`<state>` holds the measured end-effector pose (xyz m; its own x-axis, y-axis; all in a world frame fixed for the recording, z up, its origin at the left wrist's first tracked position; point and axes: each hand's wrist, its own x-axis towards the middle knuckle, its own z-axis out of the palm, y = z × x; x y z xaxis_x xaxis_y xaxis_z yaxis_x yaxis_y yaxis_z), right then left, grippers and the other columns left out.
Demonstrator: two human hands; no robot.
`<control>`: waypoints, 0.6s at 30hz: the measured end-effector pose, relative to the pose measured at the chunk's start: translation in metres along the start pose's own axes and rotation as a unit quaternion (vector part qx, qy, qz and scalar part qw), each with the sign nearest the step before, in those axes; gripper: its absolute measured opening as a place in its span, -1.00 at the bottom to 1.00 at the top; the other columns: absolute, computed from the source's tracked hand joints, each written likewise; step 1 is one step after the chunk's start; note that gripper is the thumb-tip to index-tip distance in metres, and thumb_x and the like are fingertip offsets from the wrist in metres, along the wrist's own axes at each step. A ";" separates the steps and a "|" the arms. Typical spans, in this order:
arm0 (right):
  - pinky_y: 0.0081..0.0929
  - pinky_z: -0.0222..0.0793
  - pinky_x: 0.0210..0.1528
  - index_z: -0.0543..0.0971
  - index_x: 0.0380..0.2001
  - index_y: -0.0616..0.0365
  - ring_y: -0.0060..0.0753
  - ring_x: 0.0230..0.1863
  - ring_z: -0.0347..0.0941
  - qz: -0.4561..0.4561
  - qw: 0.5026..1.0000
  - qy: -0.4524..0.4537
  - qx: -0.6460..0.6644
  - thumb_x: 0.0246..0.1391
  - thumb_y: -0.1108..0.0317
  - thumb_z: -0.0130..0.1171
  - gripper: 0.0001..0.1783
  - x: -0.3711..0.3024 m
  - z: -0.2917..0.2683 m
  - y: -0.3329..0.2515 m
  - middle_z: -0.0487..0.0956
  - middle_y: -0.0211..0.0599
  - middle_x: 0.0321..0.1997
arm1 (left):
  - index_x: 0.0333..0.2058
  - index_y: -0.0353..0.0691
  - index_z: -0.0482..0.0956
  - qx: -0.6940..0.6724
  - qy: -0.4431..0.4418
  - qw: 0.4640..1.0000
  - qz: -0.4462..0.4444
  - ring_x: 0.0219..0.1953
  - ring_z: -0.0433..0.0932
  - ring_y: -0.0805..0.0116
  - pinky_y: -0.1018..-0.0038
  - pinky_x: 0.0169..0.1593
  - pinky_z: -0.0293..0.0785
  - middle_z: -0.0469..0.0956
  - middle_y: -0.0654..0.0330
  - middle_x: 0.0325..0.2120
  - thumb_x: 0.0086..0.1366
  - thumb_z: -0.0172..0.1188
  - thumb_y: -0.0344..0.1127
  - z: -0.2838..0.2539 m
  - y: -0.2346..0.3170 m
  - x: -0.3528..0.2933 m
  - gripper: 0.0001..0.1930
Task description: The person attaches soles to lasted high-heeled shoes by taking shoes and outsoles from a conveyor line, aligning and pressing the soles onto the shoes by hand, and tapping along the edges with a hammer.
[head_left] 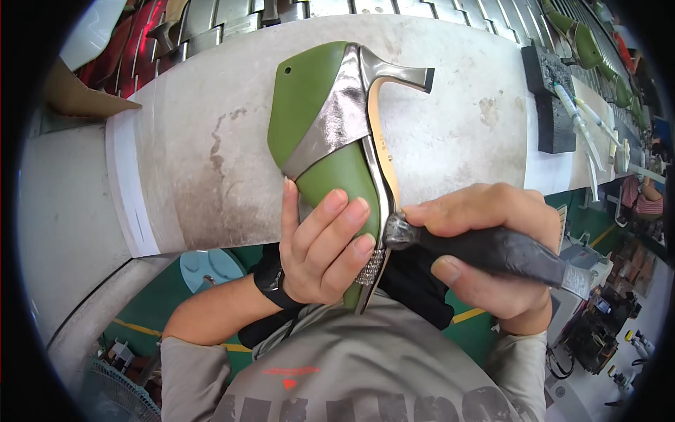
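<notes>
A high-heeled shoe (339, 112) with a metallic silver heel and back lies on its side on a green shoe last (307, 91). Its heel points to the right and its toe toward me. A band of sparkling stones (370, 268) crosses the toe part. My left hand (325, 243) wraps round the front of the last and shoe, fingers on the green surface. In my right hand (492, 246) is a tool with a black wrapped handle (492, 252) and a rounded dark head. That head meets the sole edge near the toe; whether it presses there I cannot tell.
Under the shoe is a stained pale worktop (232, 162). Metal conveyor slats (239, 21) run along the far side. At the right are a black block (552, 105) and several syringe-like tubes (578, 116). A cardboard flap (84, 91) juts in at the left, and a round blue stool (211, 271) stands below.
</notes>
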<state>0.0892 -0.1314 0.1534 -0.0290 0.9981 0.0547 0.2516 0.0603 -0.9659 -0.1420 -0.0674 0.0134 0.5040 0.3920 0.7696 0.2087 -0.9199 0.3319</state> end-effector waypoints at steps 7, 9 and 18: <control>-0.26 0.75 -0.07 0.69 -0.28 0.34 -0.03 -0.17 0.77 -0.071 0.994 0.001 -0.088 -0.13 0.56 0.48 -0.73 -0.011 0.024 -0.019 0.74 -0.06 -0.26 | 0.19 -0.15 0.42 -0.033 -0.044 0.998 -0.020 0.32 0.51 0.00 -0.41 0.44 0.19 0.55 -0.01 0.23 0.49 0.18 -0.34 -0.012 0.003 0.011 -0.65; -0.24 0.76 -0.09 0.69 -0.27 0.34 -0.04 -0.20 0.76 -0.105 0.987 0.009 -0.121 -0.10 0.56 0.46 -0.74 -0.015 0.035 -0.023 0.73 -0.05 -0.27 | 0.20 -0.16 0.43 -0.038 -0.054 0.997 -0.033 0.32 0.51 -0.02 -0.38 0.45 0.16 0.55 -0.02 0.25 0.49 0.18 -0.35 -0.014 0.005 0.012 -0.65; -0.30 0.74 -0.05 0.71 -0.25 0.32 -0.01 -0.13 0.76 -0.161 0.972 0.076 -0.152 -0.13 0.50 0.51 -0.70 -0.075 0.091 -0.006 0.75 -0.02 -0.15 | 0.22 -0.17 0.42 -0.033 0.003 0.999 -0.031 0.33 0.51 -0.05 -0.34 0.46 0.15 0.54 -0.05 0.26 0.46 0.20 -0.39 -0.003 0.007 0.013 -0.60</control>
<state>0.0017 -0.2077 0.1320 -0.0161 0.9158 0.4013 0.5276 0.3487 -0.7747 -0.1363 -0.0688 0.0268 0.4876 0.4485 0.7491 0.1843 -0.8915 0.4138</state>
